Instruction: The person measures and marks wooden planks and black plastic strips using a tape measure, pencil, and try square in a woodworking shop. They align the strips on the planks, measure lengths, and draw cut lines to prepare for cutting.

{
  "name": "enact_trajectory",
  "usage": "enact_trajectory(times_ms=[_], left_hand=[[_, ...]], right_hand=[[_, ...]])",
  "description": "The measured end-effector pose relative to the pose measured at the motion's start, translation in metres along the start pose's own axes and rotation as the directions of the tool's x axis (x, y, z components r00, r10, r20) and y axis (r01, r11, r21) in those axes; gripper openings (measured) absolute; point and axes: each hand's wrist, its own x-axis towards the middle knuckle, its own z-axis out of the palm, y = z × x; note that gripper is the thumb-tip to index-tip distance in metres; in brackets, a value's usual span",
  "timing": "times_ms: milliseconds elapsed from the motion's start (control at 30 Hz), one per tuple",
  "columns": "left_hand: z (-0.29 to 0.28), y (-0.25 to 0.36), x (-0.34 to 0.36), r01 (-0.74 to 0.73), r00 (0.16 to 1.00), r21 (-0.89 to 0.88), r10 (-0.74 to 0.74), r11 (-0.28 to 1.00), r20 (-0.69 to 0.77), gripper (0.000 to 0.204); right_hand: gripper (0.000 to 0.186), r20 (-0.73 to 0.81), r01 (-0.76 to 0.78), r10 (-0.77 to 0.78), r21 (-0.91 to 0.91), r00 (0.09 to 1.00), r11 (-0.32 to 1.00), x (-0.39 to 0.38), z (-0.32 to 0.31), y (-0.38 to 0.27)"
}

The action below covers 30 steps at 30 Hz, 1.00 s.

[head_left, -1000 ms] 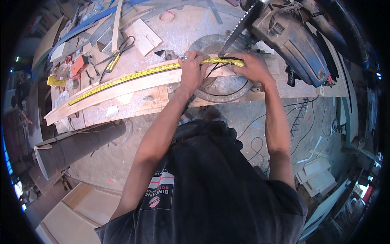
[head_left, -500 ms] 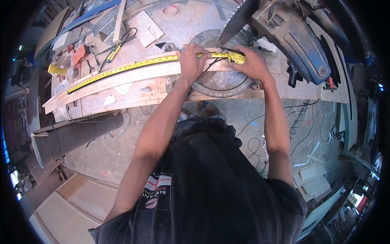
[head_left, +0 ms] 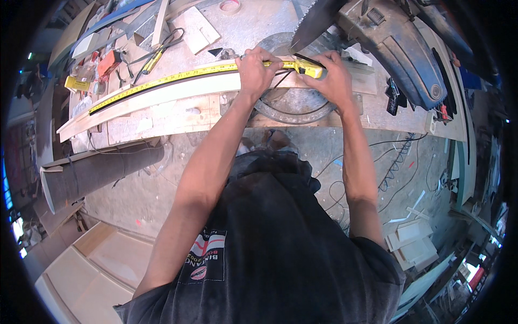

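A yellow tape measure (head_left: 310,69) sits in my right hand (head_left: 335,81), its case gripped between thumb and fingers. A thin dark stick, perhaps a pencil, also pokes out from that hand over the case. The yellow blade (head_left: 181,76) stretches far to the left along a long pale wooden strip (head_left: 186,89). Partway along, near the case, my left hand (head_left: 256,74) is closed over the blade and the strip's edge, fingertips pinching the tape. Under my hands lies the round metal base (head_left: 297,108) of a miter saw, with the strip lying across it.
The raised saw blade (head_left: 317,22) and blue-grey saw body (head_left: 413,70) hang just right of my hands. Left on the bench are an orange box (head_left: 109,63), a yellow-handled tool (head_left: 152,63) and a white board (head_left: 194,29). Cables (head_left: 386,162) run over the floor.
My right hand and the tape case have shifted slightly left, closer to my left hand. The view has moved a little; both hands keep their grip.
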Motion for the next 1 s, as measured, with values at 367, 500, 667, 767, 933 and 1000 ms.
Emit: enact_trajectory(times_ms=[367, 500, 667, 767, 933, 1000], left_hand=[[0.003, 0.001, 0.003, 0.019, 1.0, 0.084, -0.019, 0.996, -0.009, 0.018], [0.003, -0.001, 0.005, 0.063, 0.997, 0.017, -0.064, 0.998, 0.033, 0.016], [0.003, -0.001, 0.004, 0.04, 0.999, 0.021, -0.041, 0.999, 0.024, 0.017], [0.003, -0.002, 0.004, 0.04, 0.999, 0.017, -0.041, 0.999, 0.026, 0.018], [0.002, -0.001, 0.004, -0.017, 1.0, 0.033, 0.018, 0.999, -0.015, 0.017], [0.001, -0.001, 0.005, -0.026, 1.0, 0.05, 0.027, 0.998, -0.014, 0.018]], right_hand=[[0.051, -0.15, -0.051, 0.061, 0.069, 0.987, 0.996, -0.008, 0.016, -0.014], [0.043, -0.288, 0.025, 0.012, 0.126, 0.958, 0.992, -0.017, 0.024, -0.014], [0.033, -0.43, 0.069, 0.108, 0.376, 0.896, 0.924, -0.049, 0.05, -0.014], [0.042, -0.543, 0.194, 0.011, 0.318, 0.839, 0.928, -0.066, 0.071, -0.016], [0.025, -0.322, -0.064, 0.253, 0.499, 0.912, 0.864, -0.071, 0.091, -0.019], [0.017, -0.425, 0.066, 0.142, 0.438, 0.894, 0.897, -0.064, 0.095, -0.02]])
